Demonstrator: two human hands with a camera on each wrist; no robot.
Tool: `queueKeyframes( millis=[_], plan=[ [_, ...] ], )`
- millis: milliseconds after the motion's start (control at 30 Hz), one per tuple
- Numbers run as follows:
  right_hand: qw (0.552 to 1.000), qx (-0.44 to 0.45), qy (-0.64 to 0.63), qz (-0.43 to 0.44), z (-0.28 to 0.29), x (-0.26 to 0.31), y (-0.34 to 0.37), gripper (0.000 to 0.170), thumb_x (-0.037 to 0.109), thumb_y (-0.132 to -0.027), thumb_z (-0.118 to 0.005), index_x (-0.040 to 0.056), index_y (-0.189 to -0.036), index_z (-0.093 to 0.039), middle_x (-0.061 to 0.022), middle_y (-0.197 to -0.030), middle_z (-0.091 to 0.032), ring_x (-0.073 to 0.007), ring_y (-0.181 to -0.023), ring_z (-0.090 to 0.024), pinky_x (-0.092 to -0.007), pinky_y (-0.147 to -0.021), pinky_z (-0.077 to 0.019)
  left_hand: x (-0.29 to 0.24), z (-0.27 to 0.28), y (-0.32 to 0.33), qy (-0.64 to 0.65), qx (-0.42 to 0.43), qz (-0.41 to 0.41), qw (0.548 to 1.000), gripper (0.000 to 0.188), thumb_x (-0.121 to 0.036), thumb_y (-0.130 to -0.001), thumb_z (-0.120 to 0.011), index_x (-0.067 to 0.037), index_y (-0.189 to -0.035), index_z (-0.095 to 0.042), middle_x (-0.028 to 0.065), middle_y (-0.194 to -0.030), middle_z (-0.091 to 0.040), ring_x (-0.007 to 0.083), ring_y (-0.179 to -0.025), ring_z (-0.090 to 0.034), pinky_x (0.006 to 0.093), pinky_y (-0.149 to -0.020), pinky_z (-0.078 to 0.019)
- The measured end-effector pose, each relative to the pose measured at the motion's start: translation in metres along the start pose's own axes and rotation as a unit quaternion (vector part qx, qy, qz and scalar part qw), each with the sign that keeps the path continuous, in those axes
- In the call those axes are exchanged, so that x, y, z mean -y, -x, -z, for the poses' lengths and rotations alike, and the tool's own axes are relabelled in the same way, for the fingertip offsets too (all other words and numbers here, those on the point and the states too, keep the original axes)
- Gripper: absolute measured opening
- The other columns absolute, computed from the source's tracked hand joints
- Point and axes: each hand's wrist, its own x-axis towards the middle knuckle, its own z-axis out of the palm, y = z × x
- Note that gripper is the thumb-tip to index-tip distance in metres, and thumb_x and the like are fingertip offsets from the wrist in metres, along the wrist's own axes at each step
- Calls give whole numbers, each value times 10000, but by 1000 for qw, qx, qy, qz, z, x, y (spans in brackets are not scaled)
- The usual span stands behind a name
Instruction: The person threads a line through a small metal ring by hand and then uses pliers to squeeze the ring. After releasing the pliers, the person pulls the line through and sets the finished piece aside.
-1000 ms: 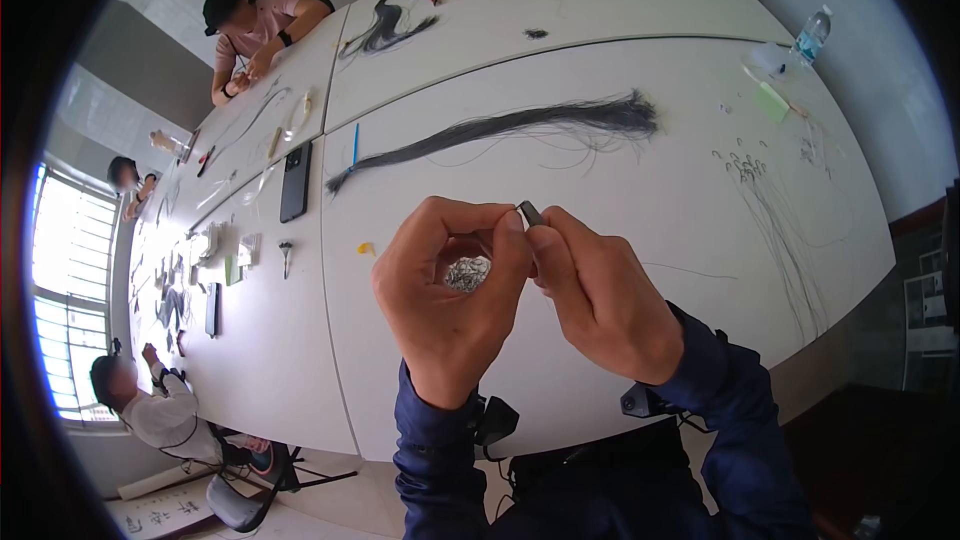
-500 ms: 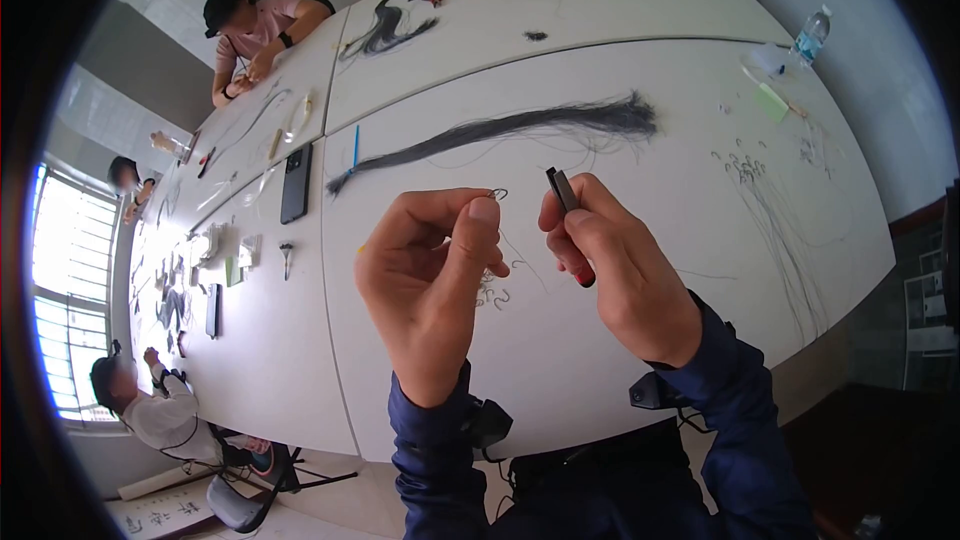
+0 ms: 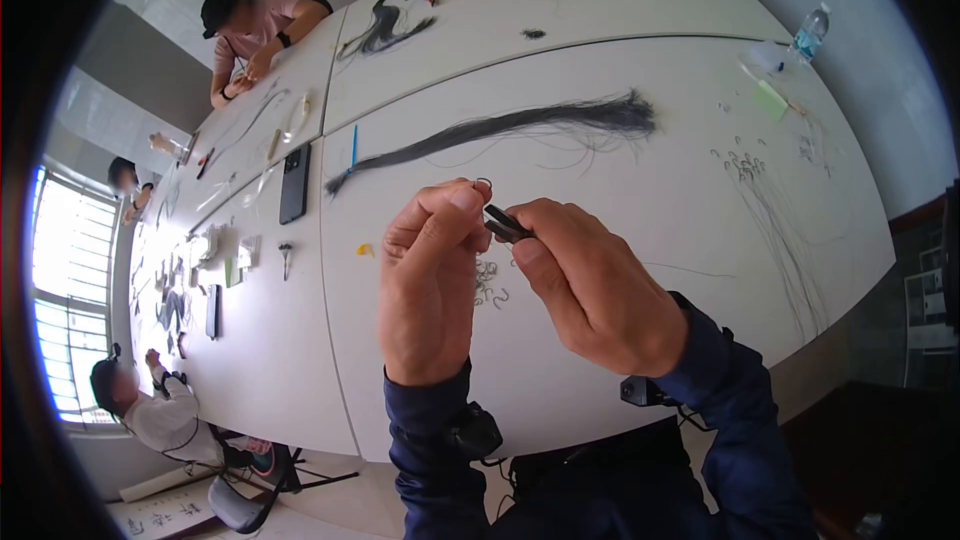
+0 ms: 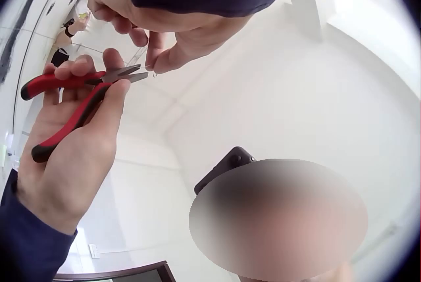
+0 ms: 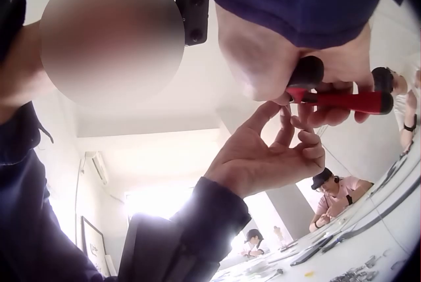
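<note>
My left hand (image 3: 425, 280) pinches a small metal fish hook (image 3: 484, 183) between thumb and forefinger, its bend sticking up past the fingertips. In my right hand (image 3: 610, 295) are pliers with red and black handles (image 4: 83, 107), gripped around both handles. The pliers' tips (image 3: 505, 223) are close beside the left fingertips, and in the left wrist view their jaws stand slightly apart, right by the hook. Below the hands, a pile of loose hooks (image 3: 488, 288) lies on the white table (image 3: 560, 380), partly hidden by the left hand.
A long bundle of dark strands (image 3: 500, 127) lies across the table beyond the hands. To the right are several hooks with lines attached (image 3: 750, 168). A black phone (image 3: 294, 183), a yellow scrap (image 3: 364, 250) and a water bottle (image 3: 812, 34) are further off. Other people sit around the table.
The hands were together, then drew apart showing the hook and pliers. Now they have come together again, with the pliers tilted toward the hook.
</note>
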Motion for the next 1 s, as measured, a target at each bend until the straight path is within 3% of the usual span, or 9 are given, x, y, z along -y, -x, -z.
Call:
queueKeyframes(
  millis=[100,233,733,833,933,1000],
  plan=[
    [996,51,-15,-70,6,6,-1,135,120,-1028,-512,-9,-1007,-481,-197,-792,-556,-379,-694,-557,-460,-650,-442,1,-3,0,13,9,9,1000,128,-136,-961,-640,-25,-962,-703,48,-966,-657,123,-821,-522,297,-796,-421],
    [997,55,-7,-62,4,6,1,149,126,-1028,-514,-4,-968,-474,-212,-766,-583,-403,-658,-587,-464,-605,-456,1,3,-4,39,50,11,998,148,-152,-981,-615,-34,-917,-679,45,-913,-633,142,-853,-538,315,-820,-440],
    [995,87,-28,-48,-6,5,6,156,128,-1020,-526,-14,-966,-489,-220,-750,-606,-413,-659,-606,-470,-596,-472,-2,1,-2,30,0,-44,999,117,-96,-985,-605,-6,-944,-668,69,-871,-628,174,-842,-565,315,-816,-458],
    [994,84,-20,-61,-2,4,4,156,128,-1011,-541,-14,-975,-486,-213,-747,-596,-411,-665,-597,-471,-609,-468,-1,4,-5,7,13,-72,997,116,-101,-974,-646,9,-967,-682,79,-897,-653,165,-837,-587,309,-811,-475],
    [994,79,29,-75,9,3,5,159,131,-993,-563,-8,-986,-485,-182,-756,-584,-373,-678,-583,-452,-639,-464,0,-4,-2,-115,-62,-169,977,152,-118,-957,-694,29,-997,-692,91,-933,-685,154,-844,-620,290,-812,-496],
    [994,52,88,-47,11,-6,17,162,132,-980,-574,-2,-989,-484,-157,-767,-575,-334,-684,-568,-427,-661,-462,-1,-7,1,-167,-81,-176,967,189,-130,-946,-717,42,-1020,-693,99,-948,-700,147,-855,-637,278,-819,-505]
  ],
)
